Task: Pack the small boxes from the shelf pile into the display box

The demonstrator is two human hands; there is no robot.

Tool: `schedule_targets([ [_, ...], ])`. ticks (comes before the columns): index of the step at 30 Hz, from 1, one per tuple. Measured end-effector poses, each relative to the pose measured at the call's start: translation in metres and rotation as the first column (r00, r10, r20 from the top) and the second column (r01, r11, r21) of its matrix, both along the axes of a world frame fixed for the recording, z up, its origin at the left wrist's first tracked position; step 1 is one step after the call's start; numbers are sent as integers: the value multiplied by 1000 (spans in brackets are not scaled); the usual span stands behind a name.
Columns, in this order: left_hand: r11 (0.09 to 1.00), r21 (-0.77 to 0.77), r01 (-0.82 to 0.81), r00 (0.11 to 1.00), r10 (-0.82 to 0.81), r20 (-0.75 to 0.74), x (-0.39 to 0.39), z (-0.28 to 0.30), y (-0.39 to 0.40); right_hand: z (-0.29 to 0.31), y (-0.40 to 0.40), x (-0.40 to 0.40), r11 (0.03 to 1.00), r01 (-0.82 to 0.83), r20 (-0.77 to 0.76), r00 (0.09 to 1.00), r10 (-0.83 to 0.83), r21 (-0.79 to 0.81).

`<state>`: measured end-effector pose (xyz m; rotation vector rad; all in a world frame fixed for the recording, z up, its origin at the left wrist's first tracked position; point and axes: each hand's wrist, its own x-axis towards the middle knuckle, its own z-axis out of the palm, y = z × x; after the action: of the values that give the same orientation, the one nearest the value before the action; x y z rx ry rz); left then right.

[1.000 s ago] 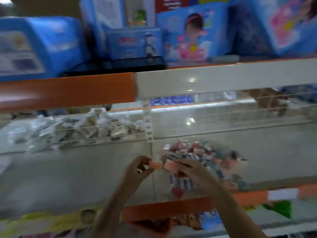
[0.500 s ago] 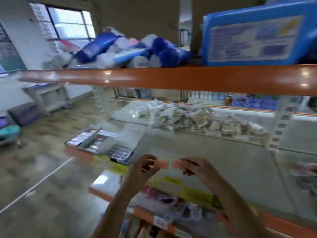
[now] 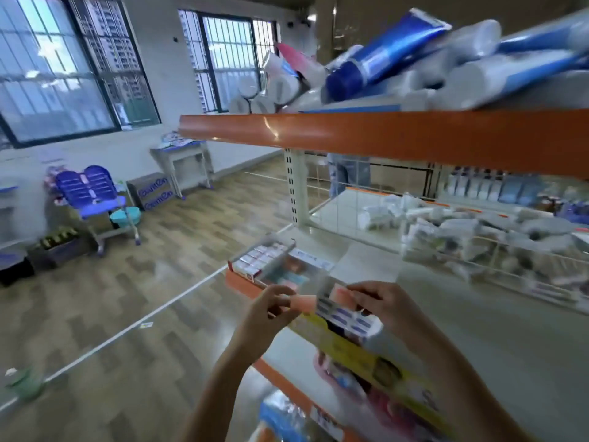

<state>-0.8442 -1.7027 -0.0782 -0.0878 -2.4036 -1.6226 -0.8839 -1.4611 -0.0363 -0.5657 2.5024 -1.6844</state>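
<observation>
My left hand [image 3: 271,309] pinches a small pink box [image 3: 302,303] at chest height. My right hand [image 3: 379,303] pinches a second small pink box [image 3: 341,294] just to its right, the two boxes nearly end to end. Both hands hover over the shelf's front corner. Just beyond them lies the open display box [image 3: 245,266], with rows of small white-and-red boxes [image 3: 263,255] in its left half and blurred pink and teal items in the right. Small blue boxes [image 3: 345,315] lie under my right hand. The pile I took the boxes from is out of view.
The white shelf [image 3: 478,314] runs right, with a wire divider and a heap of white tubes [image 3: 462,231] behind it. An orange upper shelf edge [image 3: 382,135] carries blue tubes overhead. Open floor, a blue chair [image 3: 92,199] and a cardboard carton [image 3: 153,191] lie left.
My view has swung left from the pile of small boxes to the shelf's end and the display box. Both hands kept their pink boxes and moved along with it.
</observation>
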Motion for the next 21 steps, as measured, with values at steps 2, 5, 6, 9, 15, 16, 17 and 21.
schedule_targets([
  [2, 1000, -7, -15, 1000, 14, -19, -26, 4, -24, 6, -22, -23, 999, -21, 16, 1000, 21, -32],
  [5, 1000, -24, 9, 1000, -9, -26, -67, 12, -57, 11, -47, -58, 1000, -3, 44, 999, 4, -18],
  [6, 999, -36, 28, 999, -29, -26, -80, 13, -65, 12, -55, -67, 1000, 0, 39, 999, -1, 11],
  [9, 993, -102, 53, 997, -59, -53, -118, 14, -83, 16, -76, -93, 994, 23, 20, 999, -26, 104],
  [15, 965, -196, 176, 974, -199, -105, -168, 4, -106, 12, -111, -127, 932, 85, 31, 994, -103, 352],
  [16, 957, -208, 203, 968, -228, -107, -176, 1, -108, 11, -115, -131, 914, 100, 30, 992, -121, 393],
  [17, 950, -213, 229, 961, -255, -105, -184, 0, -110, 10, -119, -134, 894, 113, 30, 990, -140, 433],
  [21, 925, -198, 325, 936, -345, -74, -211, -5, -116, 6, -136, -139, 805, 197, 19, 968, -250, 560],
])
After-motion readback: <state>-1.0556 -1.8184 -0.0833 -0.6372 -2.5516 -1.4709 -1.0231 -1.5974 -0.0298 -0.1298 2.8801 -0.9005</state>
